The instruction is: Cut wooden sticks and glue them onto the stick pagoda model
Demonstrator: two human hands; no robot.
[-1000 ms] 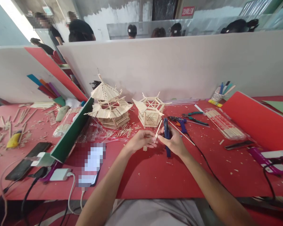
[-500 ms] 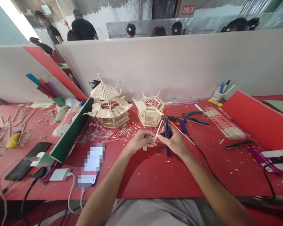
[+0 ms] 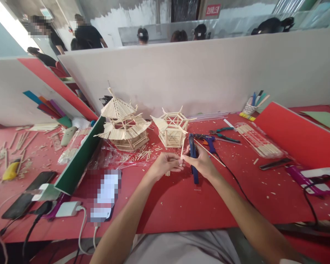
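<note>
A slim, pale wooden stick (image 3: 183, 147), straight and slightly tilted, stands above the red table (image 3: 165, 209), around its middle and set back from the front edge; from my remote seat I see my left hand (image 3: 165, 165) nearly closed, thumb and fingertips pinching the stick's lower end; my right hand (image 3: 203, 161) curls round a dark blue tool (image 3: 194, 161), its thumb reaching the stick; toward the table's far edge sit an open, many-sided frame (image 3: 173, 128) of similar sticks, partly roofed, and a tiered pagoda model (image 3: 123, 128) with ribbed, slatted roofs and a thin spire; short cut pieces (image 3: 143, 156) and crinkled clear film (image 3: 110, 156) lie before the pagoda; fingers hide the stick's bottom; I cannot make out how the tool's ends are set; both forearms run out past the front edge.
</note>
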